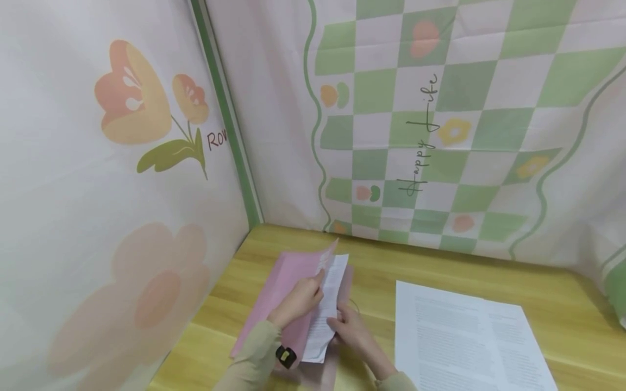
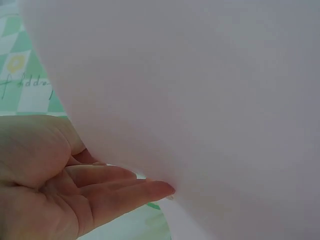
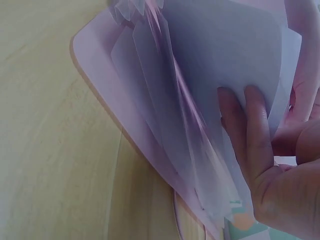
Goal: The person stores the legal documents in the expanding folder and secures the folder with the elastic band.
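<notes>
A pink folder [image 1: 271,285] lies on the table with its front cover lifted, and the right wrist view shows clear inner pockets [image 3: 150,85] spread apart. My left hand [image 1: 300,296] holds the raised cover by its edge, index finger extended. In the left wrist view the left hand [image 2: 65,185] has its fingertips at the edge of the cover [image 2: 200,100], which hides the thumb. Printed papers [image 1: 332,282] lie partly within the folder. My right hand [image 1: 354,328] grips their right edge; in the right wrist view two fingers of the right hand [image 3: 265,155] lie across a sheet.
More printed sheets [image 1: 469,347] lie on the wooden table [image 1: 376,282] to the right. A thin loop of cord [image 1: 355,305] shows beside the folder. A white curtain [image 1: 161,201] stands at the left and a green-checked one [image 1: 376,92] at the back.
</notes>
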`<act>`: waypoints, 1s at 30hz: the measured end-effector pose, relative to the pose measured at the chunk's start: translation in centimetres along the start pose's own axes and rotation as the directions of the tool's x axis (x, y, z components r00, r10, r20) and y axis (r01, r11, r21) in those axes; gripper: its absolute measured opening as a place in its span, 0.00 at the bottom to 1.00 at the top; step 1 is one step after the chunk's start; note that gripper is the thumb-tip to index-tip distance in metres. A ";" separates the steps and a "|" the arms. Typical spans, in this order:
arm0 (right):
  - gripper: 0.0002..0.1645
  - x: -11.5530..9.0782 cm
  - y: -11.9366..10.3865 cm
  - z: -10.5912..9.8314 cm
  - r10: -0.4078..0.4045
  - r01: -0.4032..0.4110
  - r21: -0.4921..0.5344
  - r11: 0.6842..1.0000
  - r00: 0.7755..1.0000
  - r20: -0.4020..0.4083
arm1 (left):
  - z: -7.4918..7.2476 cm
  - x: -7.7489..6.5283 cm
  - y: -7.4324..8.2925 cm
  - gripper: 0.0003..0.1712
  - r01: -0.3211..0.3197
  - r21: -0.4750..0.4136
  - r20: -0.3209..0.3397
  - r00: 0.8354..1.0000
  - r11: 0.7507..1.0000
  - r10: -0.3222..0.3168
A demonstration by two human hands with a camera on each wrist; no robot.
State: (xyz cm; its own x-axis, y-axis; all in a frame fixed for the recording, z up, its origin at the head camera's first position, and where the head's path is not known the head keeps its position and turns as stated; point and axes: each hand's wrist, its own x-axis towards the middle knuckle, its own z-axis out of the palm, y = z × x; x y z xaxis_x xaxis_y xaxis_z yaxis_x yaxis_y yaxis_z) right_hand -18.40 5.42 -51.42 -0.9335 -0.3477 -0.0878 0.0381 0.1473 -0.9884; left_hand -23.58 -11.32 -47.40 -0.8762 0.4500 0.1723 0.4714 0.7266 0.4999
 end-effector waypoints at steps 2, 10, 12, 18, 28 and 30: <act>0.31 0.0 -0.2 0.1 -0.008 0.008 -0.012 1.000 1.000 -0.001 | -0.1 0.1 0.0 0.33 -0.005 0.009 -0.005 1.000 1.000 0.005; 0.30 0.4 -0.4 0.9 -0.028 0.026 -0.076 0.997 0.999 -0.021 | -0.2 0.2 0.0 0.33 -0.008 0.015 -0.020 1.000 1.000 0.008; 0.30 0.5 -0.3 1.1 -0.041 0.041 -0.070 0.997 0.999 -0.011 | -0.2 0.3 0.1 0.33 -0.007 0.013 -0.021 1.000 1.000 0.008; 0.29 0.7 0.1 1.4 -0.054 0.055 -0.035 0.998 0.998 0.028 | 0.0 0.4 0.0 0.32 -0.007 0.014 -0.024 1.000 1.000 0.007; 0.28 0.7 0.1 1.8 -0.048 0.049 -0.036 0.998 0.998 0.033 | 0.0 0.0 0.1 0.31 0.002 -0.001 -0.016 1.000 1.000 -0.002; 0.29 0.7 0.1 1.9 -0.045 0.046 -0.033 0.998 0.999 0.029 | -0.1 0.0 0.2 0.31 -0.002 0.004 -0.020 1.000 1.000 0.002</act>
State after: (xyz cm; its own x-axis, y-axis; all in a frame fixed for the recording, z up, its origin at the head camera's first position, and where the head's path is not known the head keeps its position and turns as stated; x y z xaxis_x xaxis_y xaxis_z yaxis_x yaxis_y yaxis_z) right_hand -18.43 3.46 -51.80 -0.9236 -0.3804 -0.0472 -0.0164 0.1622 -0.9866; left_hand -23.51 -11.23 -47.27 -0.8771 0.4409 0.1904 0.4736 0.7280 0.4957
